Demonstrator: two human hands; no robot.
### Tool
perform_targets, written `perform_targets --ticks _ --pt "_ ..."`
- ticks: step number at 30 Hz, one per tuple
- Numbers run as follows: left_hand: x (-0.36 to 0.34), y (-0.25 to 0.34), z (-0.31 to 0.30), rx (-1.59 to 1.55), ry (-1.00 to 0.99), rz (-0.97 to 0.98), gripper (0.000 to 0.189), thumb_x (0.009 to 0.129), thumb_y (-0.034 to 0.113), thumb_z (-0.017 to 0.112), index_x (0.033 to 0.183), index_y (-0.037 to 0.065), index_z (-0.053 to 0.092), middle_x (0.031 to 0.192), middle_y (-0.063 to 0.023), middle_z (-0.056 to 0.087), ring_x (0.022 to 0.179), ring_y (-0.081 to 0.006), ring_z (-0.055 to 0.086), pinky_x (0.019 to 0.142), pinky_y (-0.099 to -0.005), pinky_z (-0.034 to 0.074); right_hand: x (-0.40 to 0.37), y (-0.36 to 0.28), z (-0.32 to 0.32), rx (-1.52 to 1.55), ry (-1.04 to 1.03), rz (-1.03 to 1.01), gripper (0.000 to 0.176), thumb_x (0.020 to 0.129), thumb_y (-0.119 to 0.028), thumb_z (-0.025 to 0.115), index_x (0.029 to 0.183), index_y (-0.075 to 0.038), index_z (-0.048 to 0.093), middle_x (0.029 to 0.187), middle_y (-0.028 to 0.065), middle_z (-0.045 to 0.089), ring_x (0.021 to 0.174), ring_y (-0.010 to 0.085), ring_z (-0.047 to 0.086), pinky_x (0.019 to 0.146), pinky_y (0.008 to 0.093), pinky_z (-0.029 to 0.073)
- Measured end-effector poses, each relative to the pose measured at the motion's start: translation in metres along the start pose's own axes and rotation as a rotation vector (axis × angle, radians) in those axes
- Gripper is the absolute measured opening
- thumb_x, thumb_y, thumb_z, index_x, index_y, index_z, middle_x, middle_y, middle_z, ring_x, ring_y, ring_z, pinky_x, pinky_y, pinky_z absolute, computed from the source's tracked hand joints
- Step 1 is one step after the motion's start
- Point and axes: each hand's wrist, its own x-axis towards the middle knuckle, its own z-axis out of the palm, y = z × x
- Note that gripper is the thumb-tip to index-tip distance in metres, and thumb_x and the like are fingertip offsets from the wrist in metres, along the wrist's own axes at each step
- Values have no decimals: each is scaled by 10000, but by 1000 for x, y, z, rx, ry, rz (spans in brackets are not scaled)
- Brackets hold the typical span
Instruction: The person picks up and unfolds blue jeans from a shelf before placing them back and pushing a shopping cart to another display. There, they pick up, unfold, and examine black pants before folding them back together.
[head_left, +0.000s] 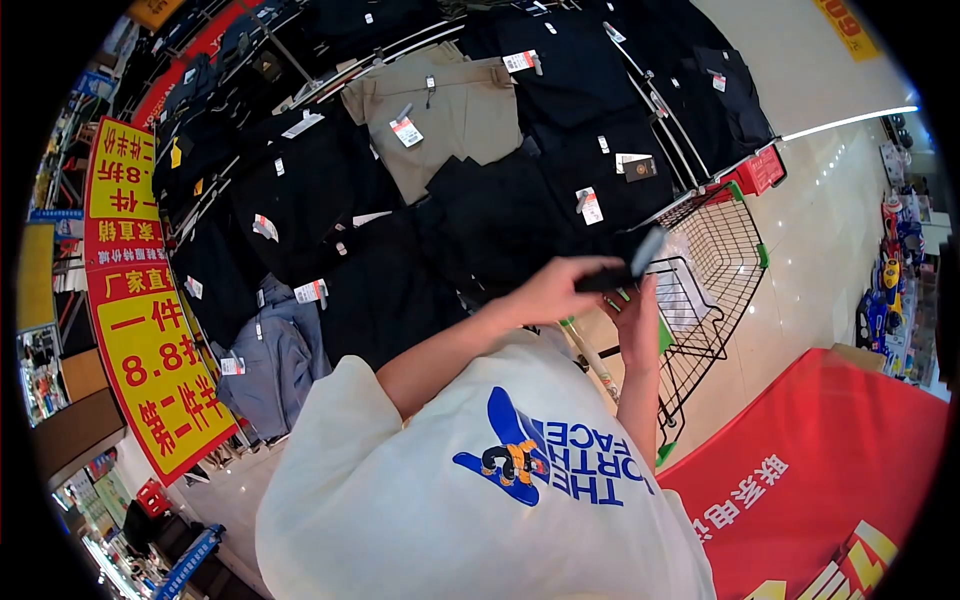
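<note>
In front of my chest, my left hand reaches across and is closed on a small black object with a pale grey end. Its kind is blurred. My right hand comes from below, palm up, with its fingers and thumb closed about the underside of the same object. Just beyond my hands, black trousers with hanging price tags are laid over a display rack. Khaki trousers lie among them, and grey trousers hang at the left.
A wire shopping cart with green corners stands to the right of my hands, holding a clear plastic-wrapped item. A red printed banner covers the lower right. At the left stands a yellow and red sale sign. Shiny floor tiles extend beyond the cart.
</note>
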Motion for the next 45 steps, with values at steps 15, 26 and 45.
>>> perform_targets --ticks 15,26,45 --pt "-28 -140 -45 555 284 -174 446 866 211 704 1273 47 626 1279 -152 631 1176 -319 614 1027 -407 485 -24 28 -32 33 378 95 481 923 -12 638 1379 41 494 1300 152 620 1116 270 645 951 371 532" --pt "-51 -178 -41 1026 138 -163 556 835 162 696 1368 78 561 1555 -138 343 1402 -354 346 1156 -540 307 -48 20 -9 -49 337 63 505 942 -72 668 1396 63 492 1338 165 611 1149 263 632 993 349 503" --pt "-80 -185 -45 766 143 -183 510 991 369 558 1394 56 550 1557 -171 379 1440 -373 325 1188 -501 242 -76 -29 15 94 368 -62 566 923 -68 702 1423 28 454 1344 157 592 1159 265 630 972 368 528"
